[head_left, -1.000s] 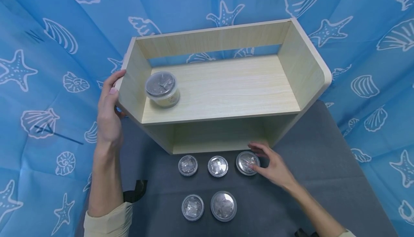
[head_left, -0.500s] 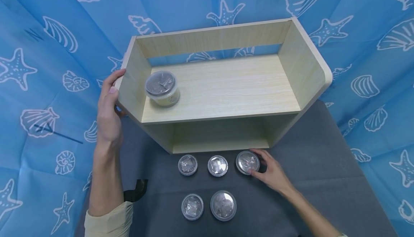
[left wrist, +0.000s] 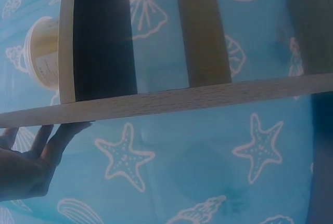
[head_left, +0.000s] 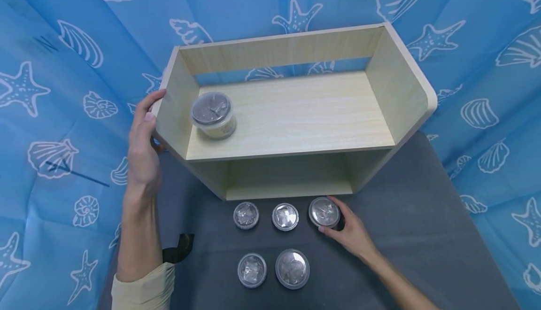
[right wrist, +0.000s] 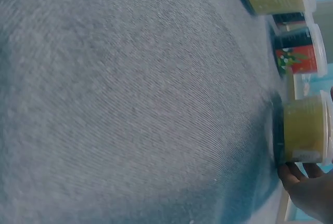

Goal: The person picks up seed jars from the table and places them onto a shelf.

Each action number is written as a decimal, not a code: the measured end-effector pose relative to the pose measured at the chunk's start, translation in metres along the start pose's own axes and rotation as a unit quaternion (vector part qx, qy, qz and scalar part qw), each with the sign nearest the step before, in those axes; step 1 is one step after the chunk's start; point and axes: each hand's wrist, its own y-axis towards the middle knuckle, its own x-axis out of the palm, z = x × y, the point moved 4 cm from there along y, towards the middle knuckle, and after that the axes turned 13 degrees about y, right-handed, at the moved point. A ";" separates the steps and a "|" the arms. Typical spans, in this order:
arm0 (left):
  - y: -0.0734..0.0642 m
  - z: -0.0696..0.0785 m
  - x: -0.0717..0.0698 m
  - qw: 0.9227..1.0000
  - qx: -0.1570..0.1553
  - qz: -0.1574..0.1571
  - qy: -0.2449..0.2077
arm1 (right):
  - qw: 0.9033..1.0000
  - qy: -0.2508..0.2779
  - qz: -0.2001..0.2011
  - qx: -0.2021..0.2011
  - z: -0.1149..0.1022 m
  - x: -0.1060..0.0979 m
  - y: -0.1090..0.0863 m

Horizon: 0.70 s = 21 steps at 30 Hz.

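In front of shelf (head_left: 296, 112), nr its R corner: tub (right wrist: 303, 130) | my R hand (head_left: 352, 232) pinches it, thumb/fingers on opp. sides | my L hand (head_left: 143, 150), fingers spread, on shelf's L side | best: grip low, lid (head_left: 324, 211) unpressed, lvl

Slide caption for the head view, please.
Left hand grips the shelf unit; right hand holds a lidded tub on grey cloth near four others, another tub on the upper shelf.
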 end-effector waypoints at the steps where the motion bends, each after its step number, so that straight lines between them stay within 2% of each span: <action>1: 0.000 0.000 0.000 1.000 0.000 -0.001 -0.004 | 1.000 0.002 0.003 -0.001 0.001 0.001 -0.001; 5: 0.000 0.000 0.001 1.000 0.002 -0.002 -0.009 | 1.000 0.009 0.017 -0.001 0.005 0.006 -0.001; 13: -0.001 0.000 0.000 1.000 0.000 -0.001 -0.004 | 0.998 -0.021 0.058 0.018 0.009 0.011 -0.001; 21: -0.001 0.001 0.001 1.000 0.003 0.002 -0.002 | 0.998 -0.029 0.056 0.021 0.010 0.010 0.000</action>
